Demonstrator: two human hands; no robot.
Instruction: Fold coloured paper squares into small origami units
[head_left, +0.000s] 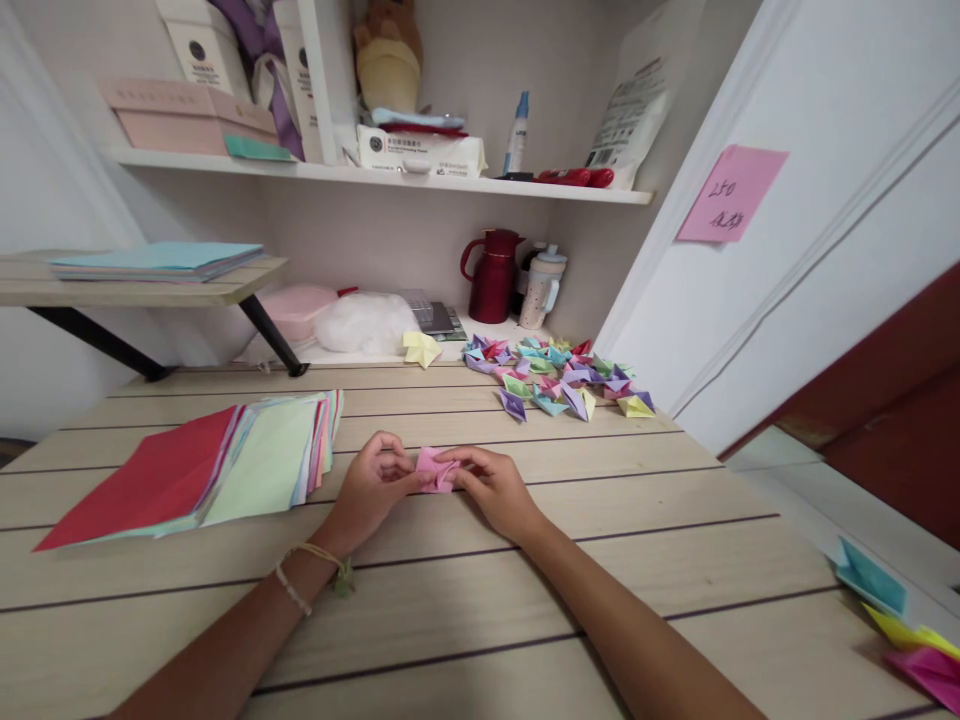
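A small pink folded paper (433, 470) lies on the wooden table (450, 600) between both my hands. My left hand (373, 482) pinches its left side with curled fingers. My right hand (491, 485) grips its right side, fingertips pressed on the paper. A fanned stack of coloured paper sheets (202, 465), red on the left and pale green on top, lies just left of my left hand. A heap of several folded paper pieces (562, 380) in purple, blue, pink and yellow sits further back on the right.
One yellow folded piece (421, 348) lies apart near the wall. A dark red jug (493, 275), a mug (541, 287), a pink box (298, 310) and a white bag (365, 323) stand at the back. A shelf (375, 180) hangs above. More coloured papers (900, 625) lie at far right.
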